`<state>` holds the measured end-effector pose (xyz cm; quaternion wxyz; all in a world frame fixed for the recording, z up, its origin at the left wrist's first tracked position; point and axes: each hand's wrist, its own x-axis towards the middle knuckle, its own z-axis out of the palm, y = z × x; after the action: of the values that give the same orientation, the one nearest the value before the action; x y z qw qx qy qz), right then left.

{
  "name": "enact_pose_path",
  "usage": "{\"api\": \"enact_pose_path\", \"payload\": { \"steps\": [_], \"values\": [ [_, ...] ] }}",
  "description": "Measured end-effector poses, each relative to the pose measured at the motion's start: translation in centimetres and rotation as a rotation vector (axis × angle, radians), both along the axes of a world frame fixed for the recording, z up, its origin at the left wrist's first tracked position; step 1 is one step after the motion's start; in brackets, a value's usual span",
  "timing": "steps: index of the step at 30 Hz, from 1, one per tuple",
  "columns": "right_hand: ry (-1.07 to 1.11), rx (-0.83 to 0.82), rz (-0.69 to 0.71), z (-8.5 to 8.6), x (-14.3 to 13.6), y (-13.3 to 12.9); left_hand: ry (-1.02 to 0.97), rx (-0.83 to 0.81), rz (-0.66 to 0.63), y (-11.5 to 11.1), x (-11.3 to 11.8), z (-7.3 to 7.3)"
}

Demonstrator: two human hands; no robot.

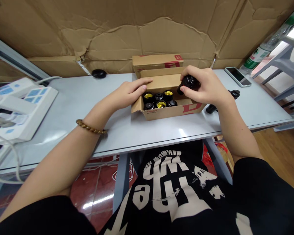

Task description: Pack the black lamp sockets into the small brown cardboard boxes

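A small open cardboard box (171,112) with red print sits on the table in front of me. In its left part stand several black lamp holders (158,96), some with yellow threaded openings facing up. My left hand (127,93) grips the box at its left rear edge, fingers reaching over the rim. Above the right end of the box, my right hand (204,83) holds another black lamp holder (189,82), tilted, between thumb and fingers. More black parts (211,108) lie right of the box, partly hidden behind my right wrist.
Behind the box is a second cardboard box (159,62). A round black object (99,73) lies at the table's back edge. White power strips (36,101) with cables occupy the left side. A phone (238,77) and a plastic bottle (259,55) are at the back right.
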<state>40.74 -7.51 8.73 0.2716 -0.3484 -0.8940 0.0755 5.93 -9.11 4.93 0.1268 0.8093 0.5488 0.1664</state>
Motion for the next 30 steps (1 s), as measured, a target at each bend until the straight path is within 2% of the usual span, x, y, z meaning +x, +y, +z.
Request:
{"api": "enact_pose_path", "payload": {
  "steps": [18, 30],
  "values": [
    [0.084, 0.002, -0.022, 0.04, -0.22, 0.25, -0.010, 0.000, -0.002, 0.10, -0.22, -0.12],
    [0.020, -0.001, 0.012, 0.14, -0.17, -0.01, 0.018, -0.002, 0.000, 0.11, -0.23, -0.17]
  ]
}}
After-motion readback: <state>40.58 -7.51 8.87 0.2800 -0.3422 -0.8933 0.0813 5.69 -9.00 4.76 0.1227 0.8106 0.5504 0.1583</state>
